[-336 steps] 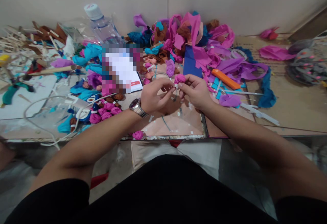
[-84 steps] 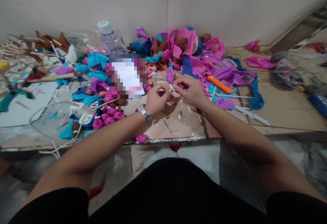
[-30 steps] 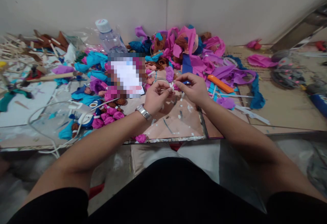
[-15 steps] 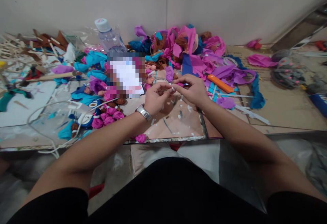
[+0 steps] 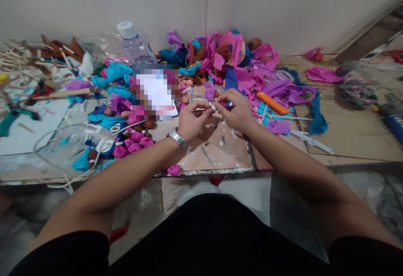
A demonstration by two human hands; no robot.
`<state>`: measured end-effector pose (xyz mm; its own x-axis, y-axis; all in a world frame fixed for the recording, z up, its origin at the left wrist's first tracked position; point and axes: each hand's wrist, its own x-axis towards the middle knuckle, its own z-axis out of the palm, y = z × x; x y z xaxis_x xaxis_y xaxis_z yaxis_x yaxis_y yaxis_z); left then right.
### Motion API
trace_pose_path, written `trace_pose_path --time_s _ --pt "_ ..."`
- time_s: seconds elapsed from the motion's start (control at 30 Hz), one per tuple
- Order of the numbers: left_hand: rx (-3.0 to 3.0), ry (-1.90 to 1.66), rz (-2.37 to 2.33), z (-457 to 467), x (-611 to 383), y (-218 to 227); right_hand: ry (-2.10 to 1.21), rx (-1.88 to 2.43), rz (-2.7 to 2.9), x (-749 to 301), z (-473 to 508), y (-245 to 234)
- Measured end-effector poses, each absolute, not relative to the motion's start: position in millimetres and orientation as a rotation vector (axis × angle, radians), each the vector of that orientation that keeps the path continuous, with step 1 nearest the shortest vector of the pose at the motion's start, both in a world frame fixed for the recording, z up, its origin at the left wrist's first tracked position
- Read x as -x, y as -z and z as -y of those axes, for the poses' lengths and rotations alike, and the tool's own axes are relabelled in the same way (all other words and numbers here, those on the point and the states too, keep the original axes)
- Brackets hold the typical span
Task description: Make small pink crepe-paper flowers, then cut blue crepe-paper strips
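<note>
My left hand (image 5: 191, 120), with a metal watch on its wrist, and my right hand (image 5: 236, 110) meet over a brown board (image 5: 217, 152). Both pinch a small white strip (image 5: 212, 107) between thumb and fingertips. A bit of pink crepe paper (image 5: 222, 104) shows at my right fingertips; how it is held is hidden. A row of finished pink paper buds (image 5: 134, 139) lies to the left of my left wrist, and one more bud (image 5: 171, 170) sits at the board's near edge.
A heap of pink, purple and blue crepe paper (image 5: 239, 64) fills the back. An orange cutter (image 5: 272, 102), a plastic bottle (image 5: 134, 45), a tape roll (image 5: 197, 99), a white cable (image 5: 59, 131) and wooden sticks (image 5: 22, 55) lie around.
Since 11 s ago the pink bud no longer shows above my fingers. Over the last second both hands have stayed together, the fingers only shifting slightly on the white strip.
</note>
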<state>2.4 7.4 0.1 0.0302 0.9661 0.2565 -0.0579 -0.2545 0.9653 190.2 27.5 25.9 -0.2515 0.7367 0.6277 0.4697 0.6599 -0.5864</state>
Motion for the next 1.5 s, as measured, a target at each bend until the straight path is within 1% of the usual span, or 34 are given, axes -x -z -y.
trace_pose_path --time_s 0.6,0.73,1.0,1.5 --pt "-1.543 -1.408 -0.920 -7 -3 6 -0.409 1.012 1.870 -190 -29 -21" --pt "-1.494 -1.421 -0.932 -7 -5 4 -0.397 1.002 1.879 -189 -26 -24" --pt "-1.328 -1.299 -0.891 -3 -5 -4 -0.305 0.932 1.963 -188 -20 -30" --pt "-1.275 -1.294 -0.908 -4 -5 -6 -0.309 0.917 1.987 -187 -19 -28"
